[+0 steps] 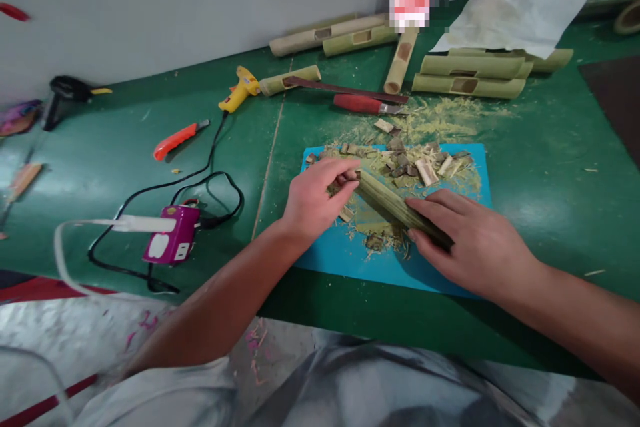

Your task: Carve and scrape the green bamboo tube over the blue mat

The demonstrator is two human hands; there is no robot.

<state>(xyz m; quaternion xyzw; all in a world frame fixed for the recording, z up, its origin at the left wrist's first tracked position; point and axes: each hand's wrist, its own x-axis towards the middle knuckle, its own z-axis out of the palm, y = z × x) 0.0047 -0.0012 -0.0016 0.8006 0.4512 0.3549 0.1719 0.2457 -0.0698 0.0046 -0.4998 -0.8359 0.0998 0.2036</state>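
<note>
Gripping a green bamboo tube (385, 199) at both ends, a person holds it slantwise above a blue sheet (330, 257) on a green counter (540, 187). The left hand (320, 193) closes its fingertips around the far end, while the right hand (465, 233) wraps the near end. Bamboo chips (427, 172) and shavings (377, 243) litter the sheet beneath. Beyond it lie a red-handled tool (357, 104) and a long dark blade (345, 87), whose left end rests on a notched bamboo piece (300, 79). At left are an orange cutter (175, 141), a yellow glue gun (240, 92) and a purple power adapter (171, 235) with a white plug (145, 223) in it. More cut bamboo tubes (470, 85) sit at far right, some partly under white paper (515, 17).
</note>
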